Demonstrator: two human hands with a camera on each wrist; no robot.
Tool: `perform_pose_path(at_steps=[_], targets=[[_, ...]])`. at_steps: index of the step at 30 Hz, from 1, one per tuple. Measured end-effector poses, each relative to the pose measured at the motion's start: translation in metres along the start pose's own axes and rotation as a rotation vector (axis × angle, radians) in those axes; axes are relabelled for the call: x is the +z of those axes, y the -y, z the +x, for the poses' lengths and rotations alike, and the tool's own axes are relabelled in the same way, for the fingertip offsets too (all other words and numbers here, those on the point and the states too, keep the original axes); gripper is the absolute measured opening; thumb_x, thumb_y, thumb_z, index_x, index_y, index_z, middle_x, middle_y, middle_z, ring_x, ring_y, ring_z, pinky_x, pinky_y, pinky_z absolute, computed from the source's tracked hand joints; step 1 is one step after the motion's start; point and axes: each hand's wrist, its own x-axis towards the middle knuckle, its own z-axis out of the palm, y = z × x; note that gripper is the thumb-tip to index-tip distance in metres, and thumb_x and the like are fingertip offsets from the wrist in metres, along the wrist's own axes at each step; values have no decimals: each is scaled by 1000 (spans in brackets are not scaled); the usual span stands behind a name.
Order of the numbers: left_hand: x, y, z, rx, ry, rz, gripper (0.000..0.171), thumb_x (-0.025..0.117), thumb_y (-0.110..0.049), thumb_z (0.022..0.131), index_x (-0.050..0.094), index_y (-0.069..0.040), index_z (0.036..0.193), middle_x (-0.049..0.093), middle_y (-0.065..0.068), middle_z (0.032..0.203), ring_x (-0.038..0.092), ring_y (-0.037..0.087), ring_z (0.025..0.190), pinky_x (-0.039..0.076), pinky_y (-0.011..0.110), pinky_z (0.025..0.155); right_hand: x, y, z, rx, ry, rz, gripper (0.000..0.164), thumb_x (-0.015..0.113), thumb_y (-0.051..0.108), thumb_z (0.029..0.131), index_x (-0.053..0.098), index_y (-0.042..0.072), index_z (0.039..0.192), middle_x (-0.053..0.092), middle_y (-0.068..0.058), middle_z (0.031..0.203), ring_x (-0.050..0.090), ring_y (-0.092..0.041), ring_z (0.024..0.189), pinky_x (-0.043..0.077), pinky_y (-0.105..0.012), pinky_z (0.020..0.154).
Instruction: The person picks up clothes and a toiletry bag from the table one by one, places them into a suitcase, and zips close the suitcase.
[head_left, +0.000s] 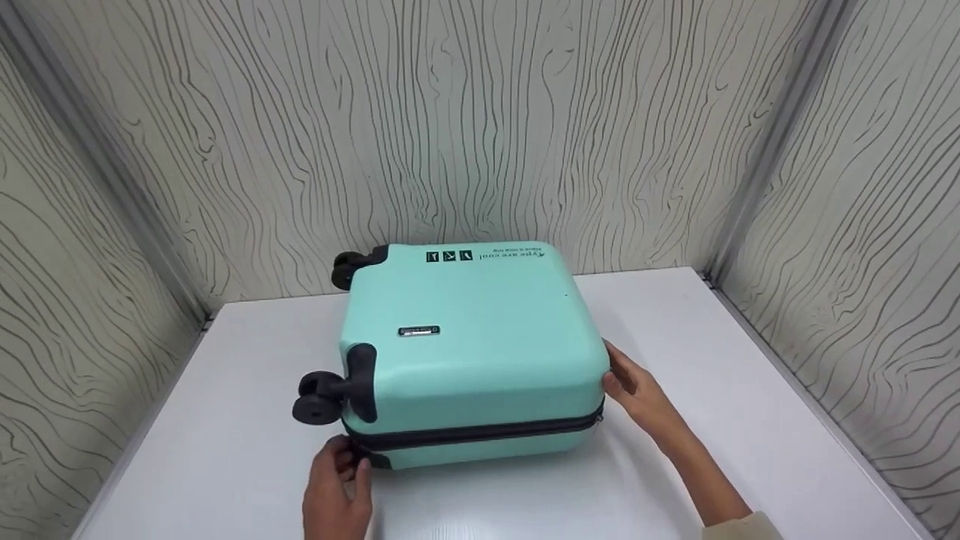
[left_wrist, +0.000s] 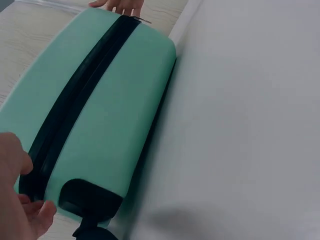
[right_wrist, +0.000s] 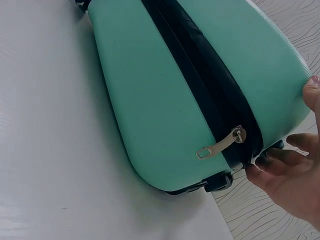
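Note:
A mint-green suitcase lies flat on the white table, its wheels to the left and its black zipper band facing me. At the near left corner, below a black wheel, my left hand holds the case with curled fingers; the left wrist view shows thumb and fingers at the zipper band. My right hand grips the near right corner, thumb on the side and fingers around the end. In the right wrist view, a metal zipper pull hangs close to those fingers.
White table surface shows around the suitcase. Behind it stands a wood-grain patterned wall panel, with more panels at the left and right. A second wheel sticks out at the far left corner.

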Motion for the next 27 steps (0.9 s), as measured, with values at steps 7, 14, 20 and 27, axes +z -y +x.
perform_pose_path(at_steps=[7, 14, 20, 27], targets=[[7, -4, 6, 70, 60, -38, 90, 69, -17, 83, 8, -6, 149, 33, 21, 146, 41, 37, 128, 33, 48, 104, -1, -2, -2, -1, 49, 102, 52, 43, 26, 99, 27, 13, 147, 30, -3, 151, 28, -22, 139, 28, -45, 108], [1, 5, 27, 75, 3, -30, 99, 76, -33, 77, 13, -4, 148, 38, 26, 141, 46, 43, 121, 36, 52, 99, 25, 13, -25, 52, 7, 135, 52, 45, 27, 99, 29, 10, 145, 31, -3, 150, 31, -23, 138, 27, -45, 108], [-29, 29, 85, 9, 100, -66, 89, 61, -36, 89, 3, -6, 149, 27, 28, 146, 33, 42, 131, 29, 51, 105, 60, 36, -62, -57, 192, 84, 51, 46, 19, 98, 30, -3, 141, 29, -14, 147, 37, -24, 132, 40, -34, 100], [-14, 3, 68, -81, 172, -103, 85, 49, -40, 95, -4, 3, 147, 11, 31, 150, 28, 46, 132, 27, 52, 106, 17, 41, -6, 6, -201, 41, 29, 58, 25, 92, 65, 6, 112, 66, -9, 113, 62, -16, 104, 47, -28, 89]])
